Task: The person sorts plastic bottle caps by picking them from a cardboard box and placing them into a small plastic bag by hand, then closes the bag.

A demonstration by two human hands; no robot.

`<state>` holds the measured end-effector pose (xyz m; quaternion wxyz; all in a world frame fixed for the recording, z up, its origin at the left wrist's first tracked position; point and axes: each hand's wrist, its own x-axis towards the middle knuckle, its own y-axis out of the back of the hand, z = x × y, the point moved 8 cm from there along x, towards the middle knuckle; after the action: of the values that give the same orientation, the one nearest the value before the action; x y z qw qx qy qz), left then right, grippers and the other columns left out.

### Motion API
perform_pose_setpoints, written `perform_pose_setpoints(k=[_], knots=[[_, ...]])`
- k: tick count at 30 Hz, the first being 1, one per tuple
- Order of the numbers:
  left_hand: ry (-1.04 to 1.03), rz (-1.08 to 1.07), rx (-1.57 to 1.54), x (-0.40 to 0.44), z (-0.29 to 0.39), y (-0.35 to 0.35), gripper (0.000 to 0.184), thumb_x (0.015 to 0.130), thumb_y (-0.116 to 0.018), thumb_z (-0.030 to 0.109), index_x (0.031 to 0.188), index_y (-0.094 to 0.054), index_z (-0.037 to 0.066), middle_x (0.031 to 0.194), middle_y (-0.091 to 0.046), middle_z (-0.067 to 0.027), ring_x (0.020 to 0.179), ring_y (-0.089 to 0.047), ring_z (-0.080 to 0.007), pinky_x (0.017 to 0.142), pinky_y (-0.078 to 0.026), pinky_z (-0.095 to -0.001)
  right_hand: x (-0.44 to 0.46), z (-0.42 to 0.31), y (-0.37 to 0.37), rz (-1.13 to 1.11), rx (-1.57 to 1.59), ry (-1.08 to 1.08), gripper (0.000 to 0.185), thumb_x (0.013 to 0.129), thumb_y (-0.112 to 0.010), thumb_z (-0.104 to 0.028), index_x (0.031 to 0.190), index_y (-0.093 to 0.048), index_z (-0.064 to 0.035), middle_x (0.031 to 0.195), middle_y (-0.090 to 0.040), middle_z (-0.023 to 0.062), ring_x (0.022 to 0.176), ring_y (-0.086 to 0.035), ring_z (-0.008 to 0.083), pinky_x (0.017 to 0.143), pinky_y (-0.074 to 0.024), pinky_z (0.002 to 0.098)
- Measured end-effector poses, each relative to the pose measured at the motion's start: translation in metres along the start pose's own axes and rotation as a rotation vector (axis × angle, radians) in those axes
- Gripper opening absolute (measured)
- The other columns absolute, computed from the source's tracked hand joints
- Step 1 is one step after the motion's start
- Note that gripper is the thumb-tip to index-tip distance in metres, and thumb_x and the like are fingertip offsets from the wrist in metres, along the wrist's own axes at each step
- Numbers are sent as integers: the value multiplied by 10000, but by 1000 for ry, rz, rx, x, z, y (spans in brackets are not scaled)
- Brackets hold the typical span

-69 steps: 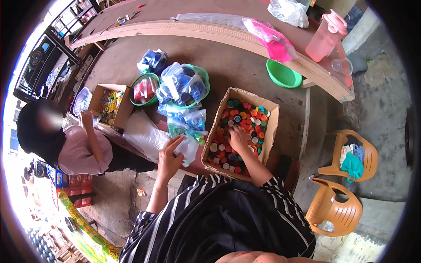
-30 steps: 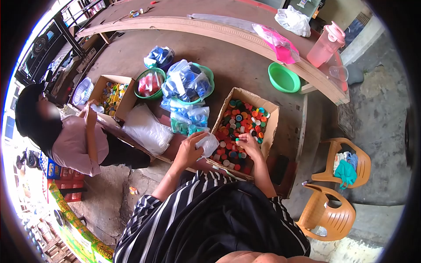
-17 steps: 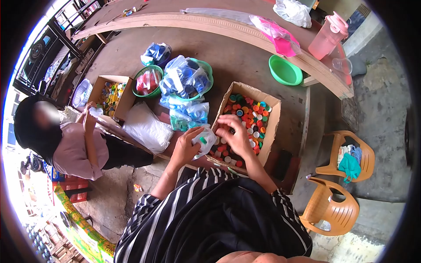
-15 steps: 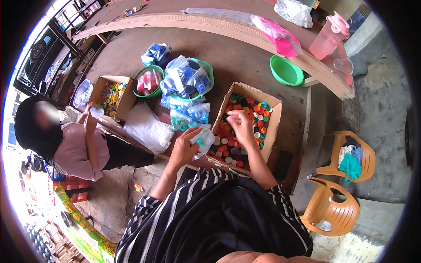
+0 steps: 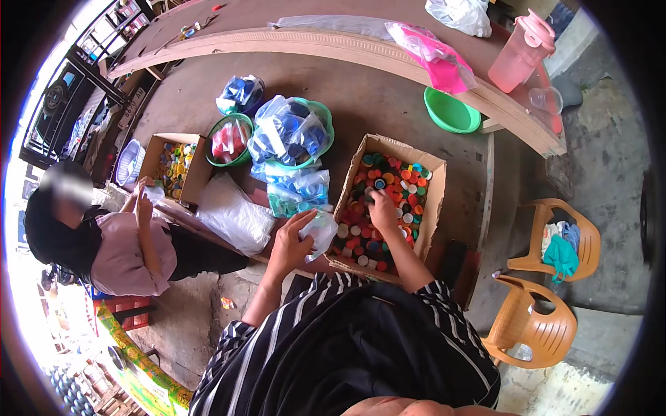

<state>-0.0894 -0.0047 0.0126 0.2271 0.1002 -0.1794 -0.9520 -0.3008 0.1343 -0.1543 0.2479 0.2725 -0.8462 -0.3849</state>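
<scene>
My left hand (image 5: 290, 244) is closed on the edge of a clear plastic bag (image 5: 321, 234), holding it upright beside the cardboard box. Loose plastic bottle caps (image 5: 402, 184) in red, orange, green, white and other colours fill this cardboard box (image 5: 433, 197). Over the caps, my right hand (image 5: 384, 215) has its fingers curled down and pinched together. What sits between those fingertips is too small to make out. Left of the box lie filled bags of light blue and green caps (image 5: 298, 191).
A green basket (image 5: 326, 118) holds bags of dark blue caps; a smaller basket with red bags (image 5: 230, 139) stands beside it. White plastic bags (image 5: 236, 215) lie in a stack. At left, a co-worker (image 5: 132, 243) handles a bag near another cap box (image 5: 198, 170). A green basin (image 5: 451, 111) stands behind.
My right hand has lowered slightly among the caps, its fingers now curled downward. My left hand still holds the bag, which has turned a little. The whole view has shifted slightly.
</scene>
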Motion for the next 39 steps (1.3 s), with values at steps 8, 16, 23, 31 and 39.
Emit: perform_pose_setpoints(k=[8,16,23,31,39], knots=[[-34,-15,13,12,-6,-13,553,759,-522,-38,1301,-607,27,1340,-590,-151,803,-724,-225,652,-587,-304,-18,-164,98,-75,522,381,309,882,-711,-150,1163,-599,-84,1083,-634,114,992,-614,300,866,-486,420],[-91,40,107,8,-8,-2,560,756,-526,-39,1304,-612,40,1331,-605,-145,817,-720,-212,681,-567,-300,47,-23,16,80,45,100,127,914,-618,-124,995,-630,-28,974,-611,158,884,-631,334,789,-520,437],[-8,74,16,-5,-11,7,562,754,-532,-41,1300,-620,56,1334,-606,-147,828,-710,-199,684,-549,-290,47,15,-36,-16,-350,74,287,767,-673,-82,1054,-670,-59,1121,-591,121,1082,-538,331,889,-466,456],[-45,101,33,-12,-11,8,535,785,-529,-43,1303,-618,56,1342,-600,-149,791,-705,-190,684,-545,-293,11,-22,15,-9,290,-17,208,861,-632,-87,1021,-500,-76,1014,-600,169,893,-598,415,797,-473,489],[-75,83,-42,-17,-11,3,497,823,-523,-31,1309,-605,36,1346,-590,-154,723,-706,-197,640,-559,-291,-70,-58,-47,-372,-283,125,220,803,-629,-142,999,-671,-50,1010,-637,182,942,-648,379,774,-521,510]])
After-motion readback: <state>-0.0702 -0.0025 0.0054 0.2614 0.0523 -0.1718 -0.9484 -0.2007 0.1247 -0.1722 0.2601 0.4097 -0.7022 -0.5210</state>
